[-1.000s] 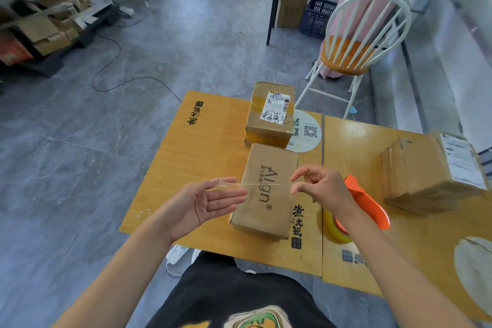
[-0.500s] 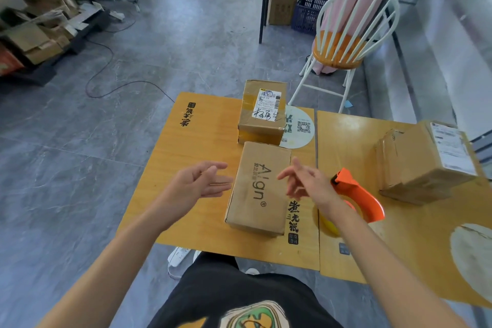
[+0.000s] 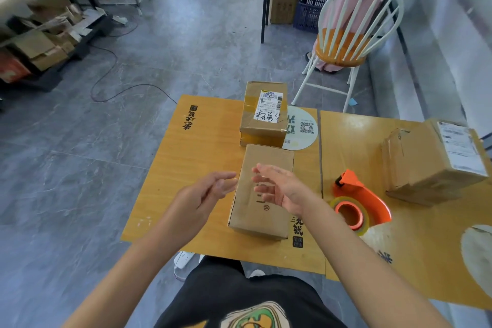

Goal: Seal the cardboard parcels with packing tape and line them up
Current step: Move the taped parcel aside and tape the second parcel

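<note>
Hands since one second ago: both have drawn inward. They were held apart with a thin clear strip stretched between them, and now they nearly meet over the near parcel [image 3: 250,224]. The strip can no longer be made out.
Cardboard pile [image 3: 48,42]: on the floor, well off to the left of the near parcel and beyond it.
Cable [image 3: 106,74]: loops across the grey floor, left of the near parcel and farther away.
Left table [image 3: 197,157]: yellow wood-grain top bearing the near parcel at its right side.
Left hand [image 3: 205,193]: at the near parcel's left edge, fingers extended and close together, relaxed, nothing seen in them. The tips are blurred, so contact with the cardboard cannot be told.
Near parcel: plain brown box, flaps down, lying lengthwise away from the person.
Far parcel [image 3: 263,114]: directly beyond the near parcel, end to end with it and touching or nearly so. Label and handwriting on top, tape bands visible.
Right hand [image 3: 279,186]: above the near parcel's top face, fingers spread and loose, blurred, holding nothing visible.
Round sticker [image 3: 303,128]: on the table, beyond and right of the near parcel, partly under the far parcel.
Tape dispenser [image 3: 359,202]: orange, with its roll, on the adjoining table just right of the near parcel, untouched.
Third parcel [image 3: 431,162]: labelled, farther right of the near parcel, past the dispenser.
</note>
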A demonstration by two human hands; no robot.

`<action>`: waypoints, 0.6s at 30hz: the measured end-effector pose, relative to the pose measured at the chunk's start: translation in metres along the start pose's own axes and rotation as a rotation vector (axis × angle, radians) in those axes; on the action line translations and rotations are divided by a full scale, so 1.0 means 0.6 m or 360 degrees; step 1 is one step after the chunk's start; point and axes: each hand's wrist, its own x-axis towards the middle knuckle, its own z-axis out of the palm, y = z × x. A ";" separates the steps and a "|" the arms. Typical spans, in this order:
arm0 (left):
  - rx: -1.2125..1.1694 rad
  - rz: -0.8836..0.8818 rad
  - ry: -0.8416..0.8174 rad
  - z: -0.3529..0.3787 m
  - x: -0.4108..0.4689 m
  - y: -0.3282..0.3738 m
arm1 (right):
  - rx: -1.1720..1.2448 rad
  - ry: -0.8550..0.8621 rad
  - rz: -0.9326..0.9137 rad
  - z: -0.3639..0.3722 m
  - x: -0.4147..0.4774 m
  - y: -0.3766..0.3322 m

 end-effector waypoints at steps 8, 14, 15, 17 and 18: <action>-0.0359 -0.0254 0.0235 -0.003 0.010 -0.020 | 0.0150 -0.0045 -0.0173 -0.026 0.008 -0.001; -0.0615 -0.0486 0.0241 -0.003 0.013 -0.013 | -0.0074 0.0125 -0.0141 -0.042 -0.003 -0.015; -0.0675 -0.0530 0.0231 -0.003 0.014 -0.012 | -0.0080 0.0115 -0.0146 -0.045 -0.006 -0.016; -0.0884 -0.0620 0.0210 -0.001 0.018 -0.014 | 0.0007 0.0030 -0.0165 -0.055 -0.010 -0.014; -0.0980 -0.0668 0.0202 0.000 0.020 -0.017 | 0.0064 -0.0047 -0.0171 -0.060 -0.011 -0.011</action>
